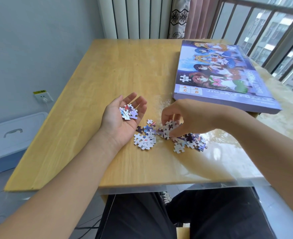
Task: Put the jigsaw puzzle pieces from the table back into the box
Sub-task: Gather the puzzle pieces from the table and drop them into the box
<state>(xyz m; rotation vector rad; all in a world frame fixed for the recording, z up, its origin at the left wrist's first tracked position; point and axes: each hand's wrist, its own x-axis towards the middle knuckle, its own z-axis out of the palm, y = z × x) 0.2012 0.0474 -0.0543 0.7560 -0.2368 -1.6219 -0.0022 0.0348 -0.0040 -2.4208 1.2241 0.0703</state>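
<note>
Loose jigsaw pieces [145, 140] lie scattered on the wooden table [107, 75] just in front of me. My left hand [123, 116] is palm up over the table, cupping a small heap of pieces [129, 112] with fingers relaxed. My right hand [180, 116] reaches down into the pile and pinches a clump of joined pieces [168, 130] between thumb and fingers. The purple jigsaw box [228, 75] lies flat with its lid on at the table's far right, beyond my right hand.
A radiator and curtain stand behind the table, with a railed window at the right. A wall socket and a white-and-blue storage bin [13, 135] sit to the left on the floor. My legs are under the table's near edge.
</note>
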